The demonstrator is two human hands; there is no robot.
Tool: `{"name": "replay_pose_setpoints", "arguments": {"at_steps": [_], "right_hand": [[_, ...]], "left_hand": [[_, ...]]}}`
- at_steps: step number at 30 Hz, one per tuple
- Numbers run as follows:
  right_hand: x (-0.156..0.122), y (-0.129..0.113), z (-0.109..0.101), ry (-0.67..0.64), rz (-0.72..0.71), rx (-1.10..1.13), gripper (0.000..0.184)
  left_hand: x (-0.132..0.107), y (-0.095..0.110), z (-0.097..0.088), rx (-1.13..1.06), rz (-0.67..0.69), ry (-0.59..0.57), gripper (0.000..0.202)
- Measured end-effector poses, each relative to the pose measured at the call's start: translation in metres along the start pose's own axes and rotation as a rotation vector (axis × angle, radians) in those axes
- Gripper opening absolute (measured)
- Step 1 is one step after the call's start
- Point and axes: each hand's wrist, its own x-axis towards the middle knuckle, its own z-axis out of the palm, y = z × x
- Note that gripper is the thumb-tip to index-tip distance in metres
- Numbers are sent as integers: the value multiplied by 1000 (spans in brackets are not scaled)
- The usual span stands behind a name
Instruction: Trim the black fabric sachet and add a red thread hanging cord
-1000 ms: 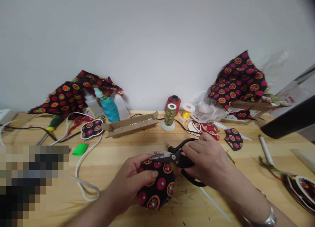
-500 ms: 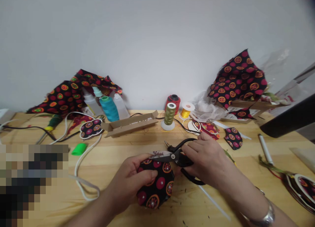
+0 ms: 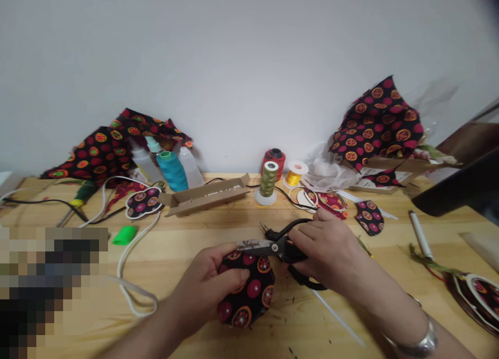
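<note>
Table (image 3: 195, 234): pale wood, lying under and all around the scissors (image 3: 275, 248).
Printed cloth (image 3: 376, 122): black with round motifs, propped behind the scissors and to their right.
Cardboard box (image 3: 210, 195): narrow and open, behind the scissors, toward their left.
Scissors' blades: pointing left, along the far edge of the fabric piece (image 3: 253, 303).
Right hand (image 3: 327, 250): fingers curled around the scissors' handles.
Left hand (image 3: 208, 281): pinching the fabric piece, thumb on top, beside the scissors' tips.
Fabric piece: black, rounded, in front of the scissors' blades.
Olive thread cone (image 3: 268, 181): upright, behind the scissors.
</note>
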Motion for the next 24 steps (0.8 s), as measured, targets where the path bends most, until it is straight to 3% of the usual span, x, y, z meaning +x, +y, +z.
{"name": "replay_pose_setpoints", "arguments": {"at_steps": [5,7,9,12,16,24], "right_hand": [[0,-1,-1,-35,35,8,12],[1,-1,-2,-7,131,41,19],[4,-1,-3,12,318,134,28],[7,-2,-3,-43,589,490,35],[7,-10,2,-121,699,1062,27],[12,-29,10,-87,812,1375,26]], "left_hand": [[0,1,2,-19,20,63,22],[-1,3,4,-56,18,84,22],[-1,5,5,-87,19,84,22],[-1,6,6,-110,33,80,22],[0,6,8,-125,30,120,28],[2,3,12,-167,95,171,32]]}}
